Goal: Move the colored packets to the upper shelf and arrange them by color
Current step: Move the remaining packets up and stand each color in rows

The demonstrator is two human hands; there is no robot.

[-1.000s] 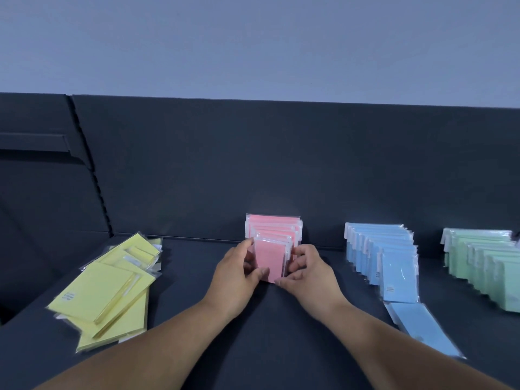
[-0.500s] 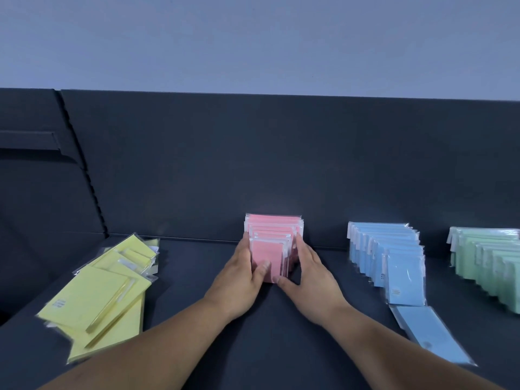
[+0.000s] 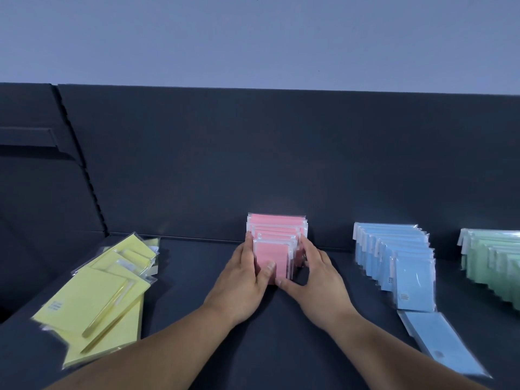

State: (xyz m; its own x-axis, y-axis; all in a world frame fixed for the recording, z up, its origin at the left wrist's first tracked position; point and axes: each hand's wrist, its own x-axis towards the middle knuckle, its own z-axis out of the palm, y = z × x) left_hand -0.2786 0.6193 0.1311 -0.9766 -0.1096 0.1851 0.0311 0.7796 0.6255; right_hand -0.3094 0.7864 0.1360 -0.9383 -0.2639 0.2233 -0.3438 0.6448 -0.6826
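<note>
Pink packets [image 3: 273,257] upright in a row on the dark shelf [image 3: 197,291], rearmost against the back panel [image 3: 253,164]; gripped by the left hand [image 3: 242,288] along the left side, thumb on the front packet, and by the right hand [image 3: 318,280] along the right side, thumb low in front; yellow packets [image 3: 92,299] heaped flat at left; blue packets [image 3: 399,263] and green packets [image 3: 495,260] in rows at right.

The left hand [image 3: 242,280] and right hand [image 3: 318,274] clasp upright pink packets [image 3: 271,250].
</note>
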